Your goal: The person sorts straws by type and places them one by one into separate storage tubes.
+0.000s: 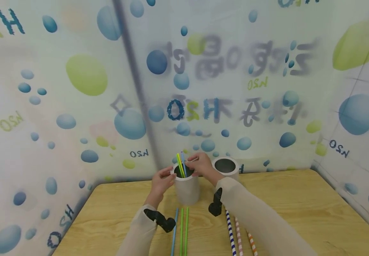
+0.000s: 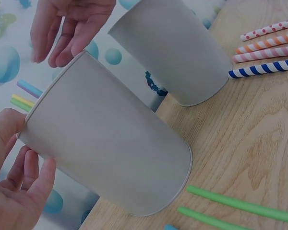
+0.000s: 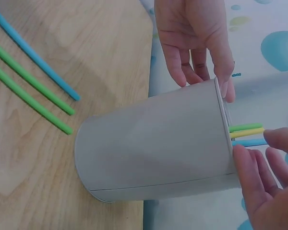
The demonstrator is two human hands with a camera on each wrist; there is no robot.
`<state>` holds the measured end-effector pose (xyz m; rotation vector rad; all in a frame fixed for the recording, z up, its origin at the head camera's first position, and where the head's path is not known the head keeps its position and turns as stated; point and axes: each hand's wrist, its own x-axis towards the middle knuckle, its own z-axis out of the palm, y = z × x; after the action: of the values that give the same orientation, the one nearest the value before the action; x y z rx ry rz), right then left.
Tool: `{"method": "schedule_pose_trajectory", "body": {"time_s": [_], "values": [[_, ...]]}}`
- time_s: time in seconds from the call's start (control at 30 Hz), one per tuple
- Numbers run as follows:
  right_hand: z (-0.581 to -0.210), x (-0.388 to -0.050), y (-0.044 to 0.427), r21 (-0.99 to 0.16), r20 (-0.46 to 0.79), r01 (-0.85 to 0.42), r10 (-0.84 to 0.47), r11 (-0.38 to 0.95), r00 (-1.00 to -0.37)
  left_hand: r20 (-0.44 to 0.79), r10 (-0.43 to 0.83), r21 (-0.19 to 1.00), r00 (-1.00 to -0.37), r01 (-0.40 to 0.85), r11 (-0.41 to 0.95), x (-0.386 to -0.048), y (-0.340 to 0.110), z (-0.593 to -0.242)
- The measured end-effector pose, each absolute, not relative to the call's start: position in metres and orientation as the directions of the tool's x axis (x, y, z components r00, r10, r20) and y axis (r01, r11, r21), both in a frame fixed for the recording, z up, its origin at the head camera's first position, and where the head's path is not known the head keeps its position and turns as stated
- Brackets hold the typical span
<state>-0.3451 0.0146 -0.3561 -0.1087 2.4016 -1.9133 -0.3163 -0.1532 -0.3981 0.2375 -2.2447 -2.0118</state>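
At the back of the wooden bench, gripping the rim of a light-grey cylindrical container with left fingers. Nearer, just right of a slim blue straw standing steeply inside, hovering with right fingers released.

I saw: head camera looked forward and down across the desk, farthest back | left-wrist camera faced the left canister close up | right-wrist camera likewise, opposite side | all shared that canister

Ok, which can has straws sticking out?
The left can in the head view: green, yellow and blue straws stick out. None stick out of the right can.
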Motion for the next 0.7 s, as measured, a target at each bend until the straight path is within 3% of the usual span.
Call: {"method": "schedule_pose_trajectory", "body": {"time_s": [0.3, 0.7], "values": [[-0.364, -0.324, 0.03, -0.992, -0.013, -0.011, -0.184, 0.128, -0.983, -0.024, -0.204, 0.994, -0.979, -0.046, 0.102, -0.317, -0.153, -0.399], [-0.395, -0.304, 0.04, -0.994, -0.005, -0.025, -0.284, 0.105, -0.959, -0.034, -0.199, 0.993, -0.979, -0.056, 0.104, -0.318, -0.154, -0.4]]}}
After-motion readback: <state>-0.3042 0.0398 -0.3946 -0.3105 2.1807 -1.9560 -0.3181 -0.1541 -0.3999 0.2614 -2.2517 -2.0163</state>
